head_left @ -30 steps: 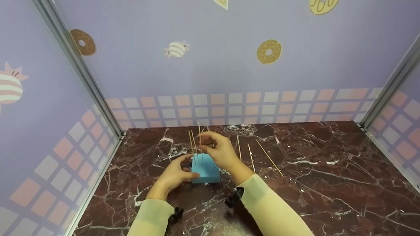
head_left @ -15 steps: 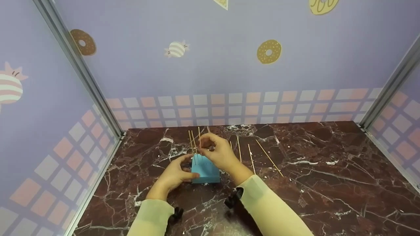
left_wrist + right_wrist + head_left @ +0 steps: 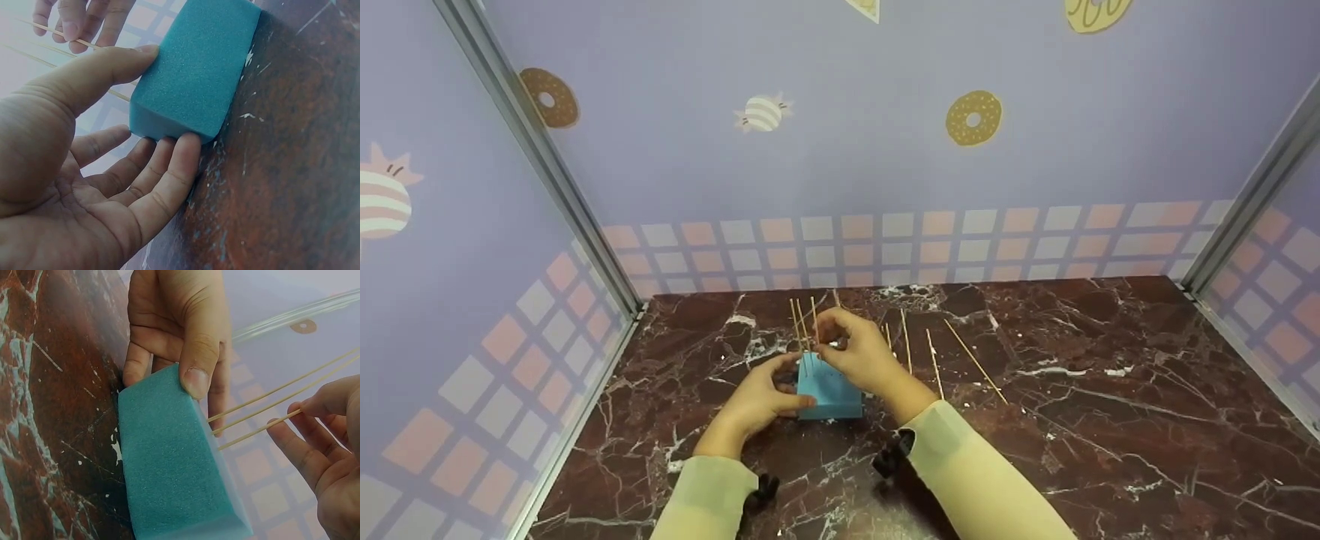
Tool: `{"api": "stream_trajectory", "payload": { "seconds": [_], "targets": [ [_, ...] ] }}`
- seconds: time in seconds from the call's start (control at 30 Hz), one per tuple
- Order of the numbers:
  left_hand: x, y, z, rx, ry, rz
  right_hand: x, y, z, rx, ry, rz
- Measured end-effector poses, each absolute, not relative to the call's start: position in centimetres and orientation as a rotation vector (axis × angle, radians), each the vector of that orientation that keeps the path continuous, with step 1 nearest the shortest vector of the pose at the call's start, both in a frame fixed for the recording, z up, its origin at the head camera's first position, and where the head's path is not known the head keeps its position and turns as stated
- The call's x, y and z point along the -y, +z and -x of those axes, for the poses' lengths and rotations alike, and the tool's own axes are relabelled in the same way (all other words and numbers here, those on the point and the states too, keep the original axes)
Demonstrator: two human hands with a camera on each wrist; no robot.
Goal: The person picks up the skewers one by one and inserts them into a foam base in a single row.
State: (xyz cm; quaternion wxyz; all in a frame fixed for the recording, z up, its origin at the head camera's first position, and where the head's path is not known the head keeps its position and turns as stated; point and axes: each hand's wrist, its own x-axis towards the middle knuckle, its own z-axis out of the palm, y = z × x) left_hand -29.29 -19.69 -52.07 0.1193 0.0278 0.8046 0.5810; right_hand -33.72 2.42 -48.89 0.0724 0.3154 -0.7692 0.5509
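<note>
On tabletop (image 3: 1110, 420), left hand (image 3: 757, 397) gripping block (image 3: 832, 397), right hand (image 3: 861, 352) pinching stick (image 3: 247, 435), lower end hidden

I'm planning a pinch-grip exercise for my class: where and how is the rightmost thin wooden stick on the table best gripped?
Probably pinch the thin pale wooden stick near its middle, coming from above and the right: it lies flat, long and slim, on the dark red marbled table, and the next loose stick lies to its left.

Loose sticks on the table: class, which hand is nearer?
Right. The right hand is just left of the loose sticks, pinching another stick; the left hand is farther left, gripping the blue block.
</note>
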Motion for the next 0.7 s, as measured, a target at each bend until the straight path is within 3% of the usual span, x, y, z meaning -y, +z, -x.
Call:
{"api": "stream_trajectory", "payload": {
  "seconds": [0.7],
  "targets": [
    [19.65, -51.94, 29.05, -2.339, 1.712, -0.104, -2.42, -49.27, 33.89, 2.333, 1.628, -0.974]
  ]
}}
